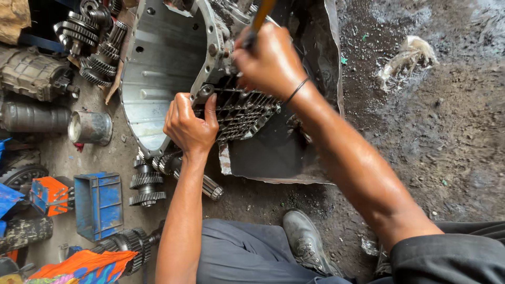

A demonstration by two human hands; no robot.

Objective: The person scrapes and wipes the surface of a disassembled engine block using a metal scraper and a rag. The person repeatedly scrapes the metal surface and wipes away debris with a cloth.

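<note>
A blue metal box stands on the floor at the left, its inside bare as far as can be seen; the big grey gearbox housing lies tilted on a dark metal sheet, ribbed face up. The left hand has its fingers clamped on the housing's flange; the right hand is fisted round a yellow-handled tool just above it; loose gears crowd the lower edge, while dirt floor lies open to the right.

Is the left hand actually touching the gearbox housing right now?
Touching. The head view shows the left hand gripping the edge of the gearbox housing, thumb pressed on its ribbed casting.
</note>
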